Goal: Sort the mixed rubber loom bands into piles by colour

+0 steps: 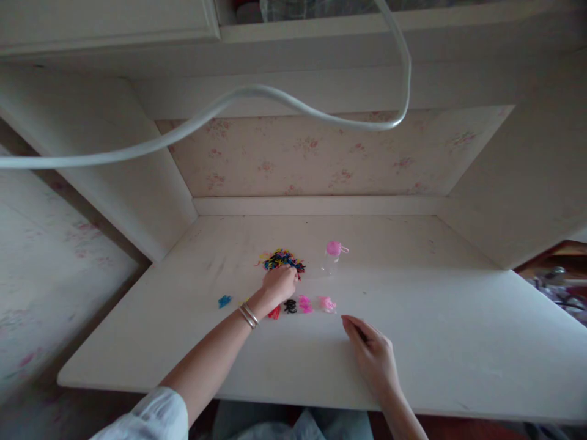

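A mixed pile of small coloured strands (284, 259), which look like tiny rubber bands, lies on the white desk. My left hand (280, 283) is at the pile's near edge, its fingers pinched together; what is between them is hidden. Nearer to me, sorted clumps form a row: blue (224, 301), red (274, 312), black (290, 306), bright pink (305, 304) and pale pink (327, 304). A bit of yellow (244, 302) shows beside my left wrist. My right hand (373, 348) rests just right of the pale pink clump, thumb and fingers closed together, contents not visible.
Behind the row stands a small clear bottle (331, 263) with a pink lid (334, 247) and loop. A thick white cable (257, 91) hangs across the view above the desk (435, 342). Side panels and a floral back wall (298, 159) enclose the desk.
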`<state>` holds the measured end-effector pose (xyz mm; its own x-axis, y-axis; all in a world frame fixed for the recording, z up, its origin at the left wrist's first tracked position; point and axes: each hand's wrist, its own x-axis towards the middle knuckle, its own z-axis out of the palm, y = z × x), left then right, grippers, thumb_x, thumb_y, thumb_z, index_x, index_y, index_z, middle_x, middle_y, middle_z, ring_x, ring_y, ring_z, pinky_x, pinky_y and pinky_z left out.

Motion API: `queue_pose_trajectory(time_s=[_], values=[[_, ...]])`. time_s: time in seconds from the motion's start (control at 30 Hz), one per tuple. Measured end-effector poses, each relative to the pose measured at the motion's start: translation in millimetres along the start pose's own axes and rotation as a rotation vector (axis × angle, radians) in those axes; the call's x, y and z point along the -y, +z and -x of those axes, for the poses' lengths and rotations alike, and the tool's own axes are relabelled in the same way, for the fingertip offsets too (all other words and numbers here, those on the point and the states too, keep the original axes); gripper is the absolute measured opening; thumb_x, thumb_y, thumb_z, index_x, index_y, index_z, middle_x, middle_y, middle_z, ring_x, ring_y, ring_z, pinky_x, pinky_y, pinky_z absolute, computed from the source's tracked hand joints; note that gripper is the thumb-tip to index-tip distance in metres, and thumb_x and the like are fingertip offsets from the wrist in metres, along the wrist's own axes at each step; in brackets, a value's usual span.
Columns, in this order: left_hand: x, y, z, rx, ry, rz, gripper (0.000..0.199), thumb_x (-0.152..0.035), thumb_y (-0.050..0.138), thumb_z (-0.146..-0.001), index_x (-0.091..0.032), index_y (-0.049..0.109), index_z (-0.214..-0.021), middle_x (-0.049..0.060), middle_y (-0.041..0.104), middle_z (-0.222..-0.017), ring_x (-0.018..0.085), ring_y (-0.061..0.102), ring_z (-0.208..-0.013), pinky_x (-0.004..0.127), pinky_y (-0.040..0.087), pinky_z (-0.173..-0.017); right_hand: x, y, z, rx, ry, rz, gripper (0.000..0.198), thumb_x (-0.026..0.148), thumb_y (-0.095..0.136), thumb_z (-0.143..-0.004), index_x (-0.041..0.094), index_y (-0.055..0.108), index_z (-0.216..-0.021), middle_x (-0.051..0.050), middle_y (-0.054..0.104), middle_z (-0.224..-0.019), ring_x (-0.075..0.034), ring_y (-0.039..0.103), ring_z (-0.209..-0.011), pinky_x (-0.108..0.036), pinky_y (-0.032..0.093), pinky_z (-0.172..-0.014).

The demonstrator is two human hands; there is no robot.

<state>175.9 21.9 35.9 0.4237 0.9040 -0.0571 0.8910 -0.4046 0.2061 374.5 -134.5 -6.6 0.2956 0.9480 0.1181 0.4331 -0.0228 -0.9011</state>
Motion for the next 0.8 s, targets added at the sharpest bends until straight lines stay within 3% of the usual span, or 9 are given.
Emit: queue_pose_trajectory(time_s=[0.17,0.43,0.8], values=[[-1.0,0.6,4.1,0.020,0.006,-0.007,0.019,-0.017,0.044,-0.086,-0.018,0.062,-0.094,0.009,0.066,-0.098,0.019,0.063,-0.090,0.028,0.045,-0.076,0.6,0.5,1.1,-0.012,0.003,0.005,0.029,0.044,0.054,-0.084,0.020,0.071,-0.089,-0.004,0.071,-0.089,-0.017,0.064,-0.081,-0.020,0.047,-0.071],[3.0,-9.0,15.0,0.009,-0.035,0.037,0.024,-0.027,0.037,-0.092,-0.020,0.060,-0.094,0.006,0.066,-0.095,0.018,0.062,-0.087,0.026,0.044,-0.074,5.6,0.1,0.2,-0.018,-0.025,0.032,0.032,0.044,0.052,-0.084,0.019,0.072,-0.089,-0.005,0.071,-0.087,-0.018,0.065,-0.079,-0.020,0.049,-0.069],[6.9,-8.8,8.1,-0.020,-0.060,0.083,0.023,-0.022,0.039,-0.090,-0.019,0.062,-0.090,0.007,0.066,-0.098,0.017,0.061,-0.090,0.024,0.043,-0.072,8.1,-1.2,1.3,0.009,-0.021,0.049,0.034,0.046,0.051,-0.086,0.019,0.071,-0.089,-0.006,0.071,-0.088,-0.019,0.064,-0.080,-0.021,0.048,-0.069]])
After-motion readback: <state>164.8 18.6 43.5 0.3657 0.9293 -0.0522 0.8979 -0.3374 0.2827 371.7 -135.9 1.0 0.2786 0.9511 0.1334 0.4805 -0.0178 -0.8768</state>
